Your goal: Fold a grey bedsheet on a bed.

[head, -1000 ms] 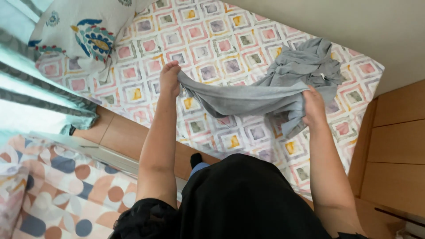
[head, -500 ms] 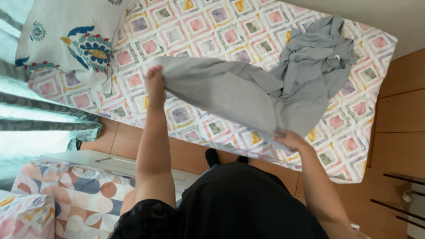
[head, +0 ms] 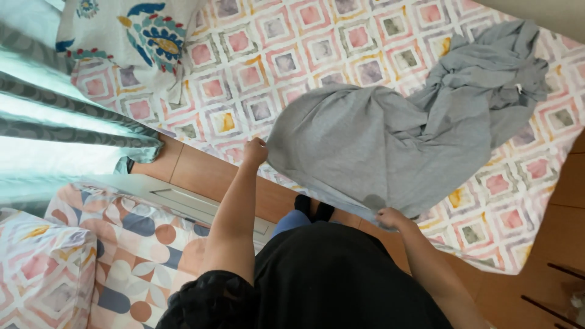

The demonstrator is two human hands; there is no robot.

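- Left hand (head: 256,150) pinched shut on one hem corner of grey garment (head: 372,146), right hand (head: 390,217) clamped on other corner.
- Garment spread flat near edge of patterned bedsheet (head: 292,49) (far end bunched up).
- Beyond: floral pillow (head: 131,36) at top left, bare sheet between, wooden floor (head: 201,173) below edge.

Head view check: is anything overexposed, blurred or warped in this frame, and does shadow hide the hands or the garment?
Head view: the curtain at left is blown out by daylight, with a teal cast; the grey garment, left hand and right hand are evenly lit and fairly sharp, with only soft fold shadows; the patterned bedsheet is crisp; the straight bed edge bows a little, suggesting mild wide-angle distortion.
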